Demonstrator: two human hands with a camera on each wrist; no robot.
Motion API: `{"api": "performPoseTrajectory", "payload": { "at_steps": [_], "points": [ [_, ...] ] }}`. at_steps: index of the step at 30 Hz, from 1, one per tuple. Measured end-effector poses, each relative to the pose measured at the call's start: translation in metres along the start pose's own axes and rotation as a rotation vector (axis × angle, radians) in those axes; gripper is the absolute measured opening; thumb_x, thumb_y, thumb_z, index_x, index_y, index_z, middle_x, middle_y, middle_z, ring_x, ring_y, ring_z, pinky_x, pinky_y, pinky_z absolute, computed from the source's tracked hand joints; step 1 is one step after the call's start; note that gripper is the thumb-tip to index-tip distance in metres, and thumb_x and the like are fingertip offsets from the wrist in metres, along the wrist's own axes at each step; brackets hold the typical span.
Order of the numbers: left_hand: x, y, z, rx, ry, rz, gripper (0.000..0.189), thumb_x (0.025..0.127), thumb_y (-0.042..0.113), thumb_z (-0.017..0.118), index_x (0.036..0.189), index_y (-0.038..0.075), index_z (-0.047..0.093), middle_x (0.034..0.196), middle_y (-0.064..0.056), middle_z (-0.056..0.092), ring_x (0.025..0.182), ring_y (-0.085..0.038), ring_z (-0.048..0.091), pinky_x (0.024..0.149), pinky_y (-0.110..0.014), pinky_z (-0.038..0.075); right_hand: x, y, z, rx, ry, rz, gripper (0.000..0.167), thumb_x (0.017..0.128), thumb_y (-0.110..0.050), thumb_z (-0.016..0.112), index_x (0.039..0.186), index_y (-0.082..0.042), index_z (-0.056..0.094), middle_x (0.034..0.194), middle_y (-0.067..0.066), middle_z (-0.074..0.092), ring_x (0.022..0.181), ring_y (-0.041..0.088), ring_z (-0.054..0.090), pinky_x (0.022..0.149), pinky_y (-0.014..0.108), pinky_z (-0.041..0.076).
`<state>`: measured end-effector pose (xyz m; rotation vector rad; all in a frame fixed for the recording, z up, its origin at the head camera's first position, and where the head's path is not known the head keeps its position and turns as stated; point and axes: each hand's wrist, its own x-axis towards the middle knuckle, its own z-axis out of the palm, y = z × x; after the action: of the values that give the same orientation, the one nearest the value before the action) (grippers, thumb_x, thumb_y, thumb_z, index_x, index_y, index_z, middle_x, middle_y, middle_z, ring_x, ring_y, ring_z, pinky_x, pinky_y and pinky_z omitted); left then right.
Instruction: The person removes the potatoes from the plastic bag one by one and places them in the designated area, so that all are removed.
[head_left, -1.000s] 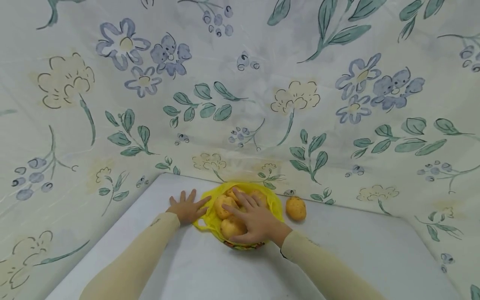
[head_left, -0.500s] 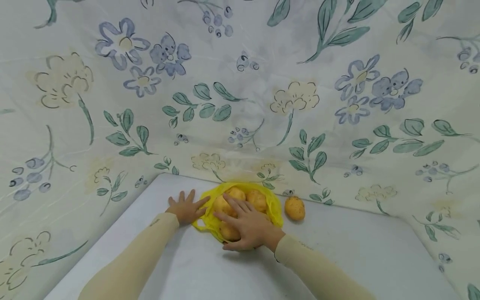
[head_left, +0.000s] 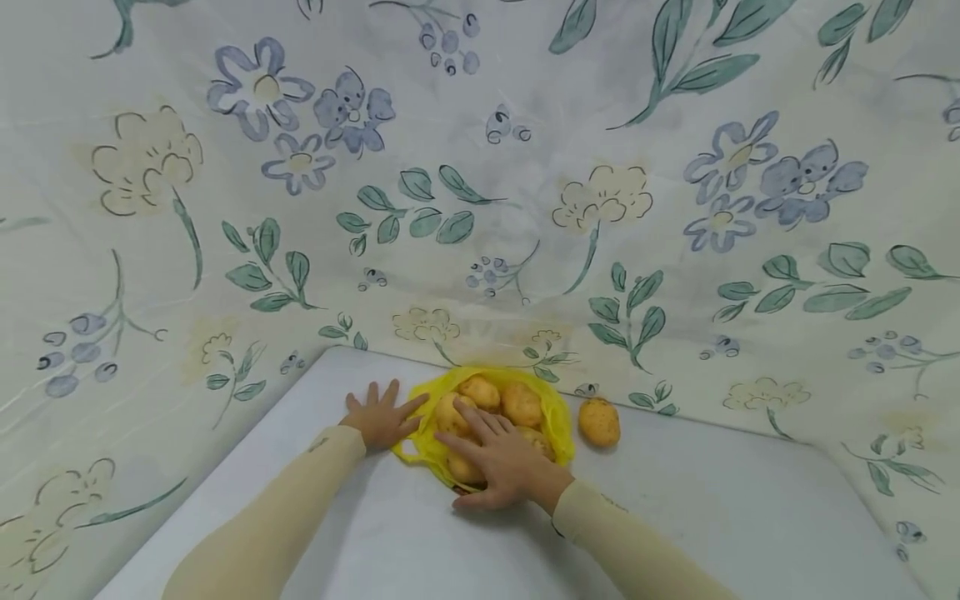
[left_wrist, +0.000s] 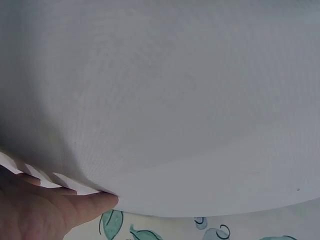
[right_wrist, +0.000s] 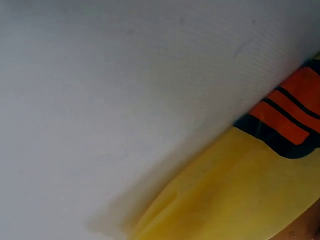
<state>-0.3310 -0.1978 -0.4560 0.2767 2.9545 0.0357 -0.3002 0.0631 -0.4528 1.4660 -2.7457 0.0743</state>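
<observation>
A yellow plastic bag (head_left: 557, 410) lies open, with several potatoes (head_left: 521, 403) showing inside its mouth. Over the bag's near side is my right hand (head_left: 506, 462), fingers spread across the potatoes there and thumb at the near edge. On the bag's left, my left hand (head_left: 379, 420) rests flat on the table, fingers splayed, thumb reaching the bag's edge near its handle loop. The left wrist view catches part of the left hand (left_wrist: 42, 210) against the white surface. Yellow bag plastic (right_wrist: 220, 190) with an orange and dark print fills the lower right of the right wrist view.
One loose potato (head_left: 598, 422) lies on the table to the right of the bag. The white table (head_left: 697, 500) ends at the back against a floral-patterned sheet (head_left: 510, 200), which also rises along the left and right sides.
My right hand has shifted toward the near side of the bag, uncovering potatoes at the back. The potatoes in view have changed position. My left hand has stayed in place.
</observation>
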Motion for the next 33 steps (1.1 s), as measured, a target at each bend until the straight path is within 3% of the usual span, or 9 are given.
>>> {"api": "performPoseTrajectory", "payload": {
  "at_steps": [7,13,21,33],
  "points": [
    [0.0051,0.0008,0.0019,0.024,0.009,-0.007,0.058,0.102,0.056,0.032,0.155,0.034,0.029,0.161,-0.025,0.022,0.142,-0.059,0.022,0.103,-0.082,0.02,-0.0006,0.0002,-0.0009,0.008,0.015,0.026,0.086,0.088,-0.069,0.056,0.158,-0.038,0.017,0.168,0.007,-0.007,0.155,0.028,0.008,0.119,0.058,0.023],
    [0.0044,0.001,0.0052,0.005,-0.026,-0.01,0.058,0.102,0.058,0.031,0.155,0.035,0.028,0.162,-0.025,0.02,0.143,-0.06,0.019,0.103,-0.082,0.018,-0.0018,-0.0003,0.0054,-0.021,0.015,0.03,0.084,0.089,-0.068,0.054,0.158,-0.037,0.017,0.168,0.01,-0.001,0.155,0.028,0.011,0.119,0.055,0.026],
    [0.0036,0.0003,0.0085,0.001,-0.014,-0.014,0.058,0.102,0.058,0.031,0.155,0.035,0.027,0.162,-0.025,0.02,0.142,-0.06,0.019,0.104,-0.082,0.017,-0.0024,-0.004,0.0052,0.001,0.012,0.058,0.071,0.092,-0.064,0.054,0.153,-0.036,0.032,0.167,0.008,0.008,0.151,0.031,0.021,0.114,0.059,0.032],
    [0.0044,-0.0005,0.0052,0.0,-0.028,-0.026,0.058,0.102,0.057,0.03,0.156,0.036,0.027,0.162,-0.025,0.018,0.143,-0.06,0.017,0.104,-0.082,0.016,-0.0007,-0.0012,0.007,-0.018,0.007,0.072,0.068,0.092,-0.064,0.052,0.152,-0.037,0.033,0.166,0.008,0.01,0.151,0.031,0.02,0.111,0.059,0.036]
  ]
}}
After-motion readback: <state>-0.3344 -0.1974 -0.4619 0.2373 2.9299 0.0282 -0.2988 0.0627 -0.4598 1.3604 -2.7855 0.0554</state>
